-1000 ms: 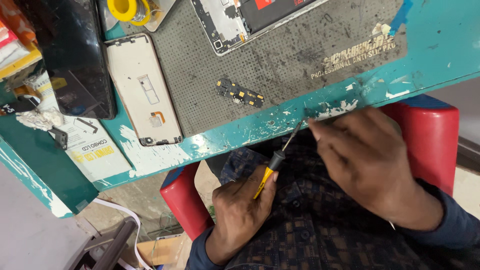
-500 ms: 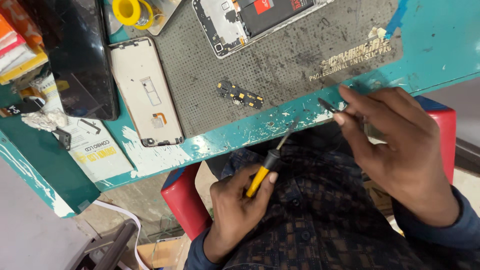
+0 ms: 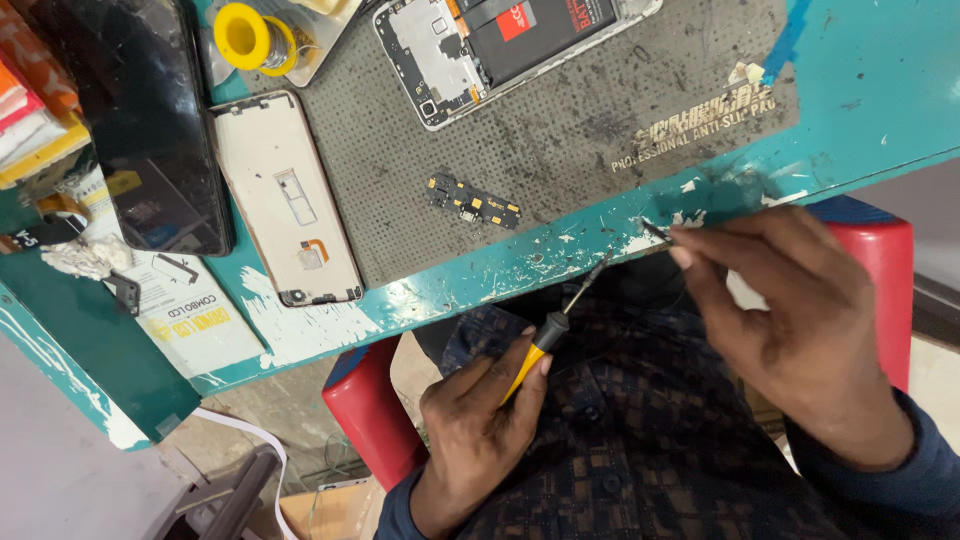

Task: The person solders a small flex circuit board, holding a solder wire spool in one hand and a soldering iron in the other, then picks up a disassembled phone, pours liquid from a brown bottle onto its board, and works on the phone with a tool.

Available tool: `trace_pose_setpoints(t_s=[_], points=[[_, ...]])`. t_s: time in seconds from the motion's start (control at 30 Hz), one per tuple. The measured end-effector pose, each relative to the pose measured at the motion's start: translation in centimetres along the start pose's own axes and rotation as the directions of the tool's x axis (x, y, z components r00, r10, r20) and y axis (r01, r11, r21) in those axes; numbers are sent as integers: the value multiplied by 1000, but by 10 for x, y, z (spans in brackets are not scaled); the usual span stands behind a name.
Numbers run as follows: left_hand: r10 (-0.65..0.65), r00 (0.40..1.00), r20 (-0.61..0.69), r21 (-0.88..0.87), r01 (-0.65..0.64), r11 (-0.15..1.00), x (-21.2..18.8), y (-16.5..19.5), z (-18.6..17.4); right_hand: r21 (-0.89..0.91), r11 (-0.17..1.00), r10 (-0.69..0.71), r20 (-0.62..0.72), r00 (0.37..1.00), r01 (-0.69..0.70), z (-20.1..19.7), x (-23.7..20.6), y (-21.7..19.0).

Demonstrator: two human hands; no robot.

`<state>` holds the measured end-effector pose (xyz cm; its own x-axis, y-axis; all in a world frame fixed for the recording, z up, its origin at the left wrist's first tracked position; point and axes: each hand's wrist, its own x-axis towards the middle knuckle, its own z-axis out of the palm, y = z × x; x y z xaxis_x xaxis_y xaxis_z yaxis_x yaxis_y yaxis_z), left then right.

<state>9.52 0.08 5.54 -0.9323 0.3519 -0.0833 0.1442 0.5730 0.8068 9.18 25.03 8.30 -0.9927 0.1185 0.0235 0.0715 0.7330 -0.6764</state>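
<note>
My left hand [image 3: 480, 430] sits below the table edge, over my lap, and grips a small screwdriver [image 3: 540, 345] with a yellow and black handle. Its thin shaft points up and to the right toward the table edge. My right hand [image 3: 790, 330] is at the right, its fingertips pinching a thin dark metal piece [image 3: 655, 232] against the chipped teal table edge [image 3: 700, 205]. What the piece is cannot be made out. A small dark circuit board [image 3: 475, 202] lies on the grey dotted mat [image 3: 560, 140], just beyond both hands.
An opened phone [image 3: 500, 50] showing its battery lies at the mat's far side. A pale phone back frame [image 3: 290, 200] and a black screen panel [image 3: 150, 130] lie to the left. A yellow spool [image 3: 250, 38] sits at top left. A red stool [image 3: 365, 410] is under me.
My right hand has moved away from the screwdriver tip, to the right and up to the table edge. My left hand has kept the screwdriver nearly still.
</note>
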Motion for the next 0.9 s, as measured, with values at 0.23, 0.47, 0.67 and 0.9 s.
trace_pose_setpoints(t_s=[0.23, 0.47, 0.67, 0.9], points=[[112, 993, -34, 133, -107, 985, -3, 0, 1, -29, 994, -105, 85, 991, 108, 17, -4, -3], [169, 985, -15, 194, -163, 967, -5, 3, -1, -92, 984, -146, 83, 986, 153, 20, -4, -4], [145, 989, -2, 195, -142, 970, -6, 3, -2, -77, 990, -110, 136, 985, 121, 20, -2, -10], [126, 992, 1, 182, -124, 976, -8, 2, -3, -88, 982, -155, 142, 978, 169, 22, -1, -13]])
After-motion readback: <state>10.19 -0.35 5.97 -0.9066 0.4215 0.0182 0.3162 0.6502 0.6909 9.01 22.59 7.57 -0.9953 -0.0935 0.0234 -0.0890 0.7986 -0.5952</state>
